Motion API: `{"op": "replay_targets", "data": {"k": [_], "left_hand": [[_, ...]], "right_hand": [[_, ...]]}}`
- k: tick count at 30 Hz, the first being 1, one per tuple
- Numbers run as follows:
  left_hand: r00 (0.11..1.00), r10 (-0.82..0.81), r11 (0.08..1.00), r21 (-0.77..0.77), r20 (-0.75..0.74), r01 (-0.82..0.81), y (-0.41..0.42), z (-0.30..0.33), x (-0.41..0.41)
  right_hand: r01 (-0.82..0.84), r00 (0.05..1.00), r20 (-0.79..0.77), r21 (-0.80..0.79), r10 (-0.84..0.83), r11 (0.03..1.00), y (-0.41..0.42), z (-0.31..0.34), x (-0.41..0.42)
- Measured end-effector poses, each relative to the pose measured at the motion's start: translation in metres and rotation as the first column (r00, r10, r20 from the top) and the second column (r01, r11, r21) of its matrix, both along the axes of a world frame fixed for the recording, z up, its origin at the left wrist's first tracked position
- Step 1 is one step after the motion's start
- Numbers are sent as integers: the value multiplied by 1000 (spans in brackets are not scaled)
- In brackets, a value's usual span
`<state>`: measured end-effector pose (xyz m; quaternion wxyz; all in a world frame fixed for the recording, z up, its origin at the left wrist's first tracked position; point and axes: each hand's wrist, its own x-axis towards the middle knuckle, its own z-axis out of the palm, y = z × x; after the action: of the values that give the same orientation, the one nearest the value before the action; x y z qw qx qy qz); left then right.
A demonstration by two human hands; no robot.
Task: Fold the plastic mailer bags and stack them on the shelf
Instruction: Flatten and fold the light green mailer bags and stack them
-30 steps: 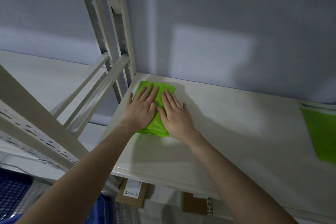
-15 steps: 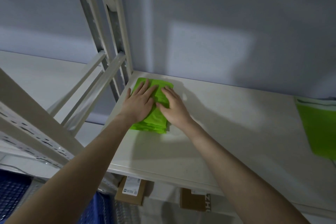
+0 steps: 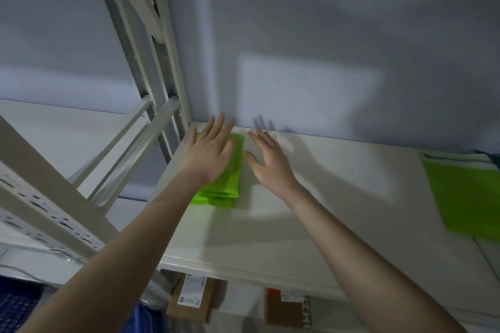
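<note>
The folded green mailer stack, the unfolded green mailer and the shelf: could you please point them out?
folded green mailer stack (image 3: 228, 184), head view, bare right part of top bag.
unfolded green mailer (image 3: 468, 197), head view, middle of sheet.
shelf (image 3: 338, 197), head view, bare board.

Pale grey wall (image 3: 324, 35) across the upper frame, white metal upright (image 3: 151, 43) with diagonal braces at upper left, perforated beam (image 3: 40, 205) at lower left, two labelled cardboard boxes (image 3: 190, 301) along the bottom edge, blue material (image 3: 16, 308) in the bottom-left corner
</note>
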<state>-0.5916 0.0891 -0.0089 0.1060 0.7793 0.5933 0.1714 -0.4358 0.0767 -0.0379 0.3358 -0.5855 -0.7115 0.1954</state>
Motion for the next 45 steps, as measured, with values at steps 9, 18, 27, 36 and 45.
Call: {"op": "replay_targets", "data": {"k": [9, 18, 27, 36, 45], "left_hand": [[982, -187, 981, 51, 33, 185, -6, 21, 96], [919, -386, 922, 55, 83, 382, -22, 24, 227], [834, -457, 885, 60, 309, 463, -49, 10, 340], [851, -297, 891, -195, 433, 411, -56, -33, 414], [902, -181, 843, -411, 392, 348, -61, -60, 462]], "right_hand": [[167, 982, 86, 41, -170, 985, -36, 29, 102], [399, 908, 92, 107, -408, 911, -89, 49, 243], [555, 824, 83, 79, -560, 828, -141, 50, 363], [573, 797, -101, -190, -596, 797, -161, 23, 436], [521, 790, -144, -355, -596, 776, -160, -8, 476]]}}
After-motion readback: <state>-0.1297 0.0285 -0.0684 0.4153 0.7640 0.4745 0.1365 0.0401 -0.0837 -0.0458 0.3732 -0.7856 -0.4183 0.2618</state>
